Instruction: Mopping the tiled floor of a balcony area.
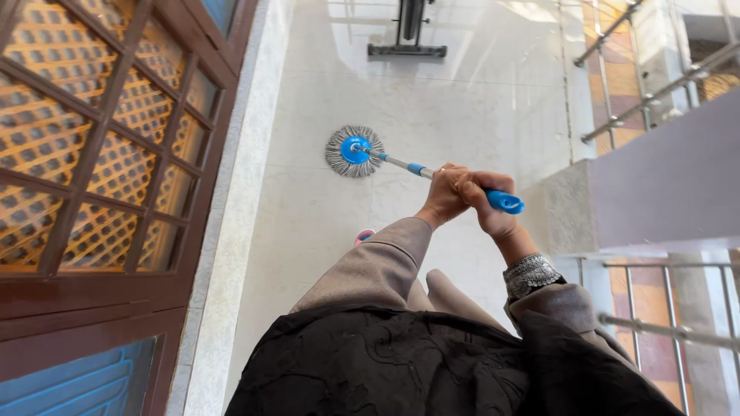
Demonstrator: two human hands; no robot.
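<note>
The mop (pixel 354 151), with its round grey head and blue hub, rests on the pale tiled floor (pixel 308 223) ahead of the person. Both hands are wrapped tight on the blue-capped handle end, left hand (pixel 445 194) just below right hand (pixel 493 208). The glossy tiles look slippery, so footing could go; a wide swing might knock the wooden lattice door (pixel 100 154).

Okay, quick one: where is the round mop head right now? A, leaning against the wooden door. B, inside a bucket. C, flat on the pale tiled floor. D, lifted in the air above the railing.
C: the mop head lies spread flat on the floor, away from the door.
</note>
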